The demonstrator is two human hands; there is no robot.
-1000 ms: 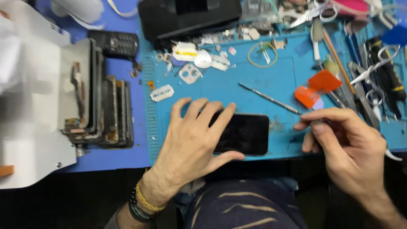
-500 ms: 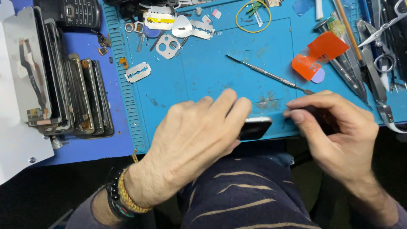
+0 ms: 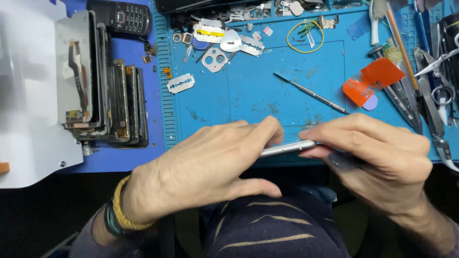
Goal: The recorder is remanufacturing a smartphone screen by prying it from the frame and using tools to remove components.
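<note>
Phones stripped of their backs stand in a row at the left of the frame, leaning against a pale metal tray, with a dark keypad handset lying above them in the upper left corner. Right of those, on the blue work mat, lie a razor blade and a scatter of small metal plates near the top edge.

Lower centre, the left hand has its fingers curled over a slim silver phone, which is turned edge-up just above the near edge of the mat. The right hand pinches the other end of the phone, fingers closed narrow on it; whether it also has a tool tucked underneath I cannot tell.

To my eye, the phone is being turned or worked along its seam. Doing that well probably means the left hand bracing firmly while the right keeps pressure light and even, so the thin edge does not slip or flex.

Further right, a thin metal probe lies slantwise, then an orange pull tab, and tweezers and scissors crowd the right edge.
</note>
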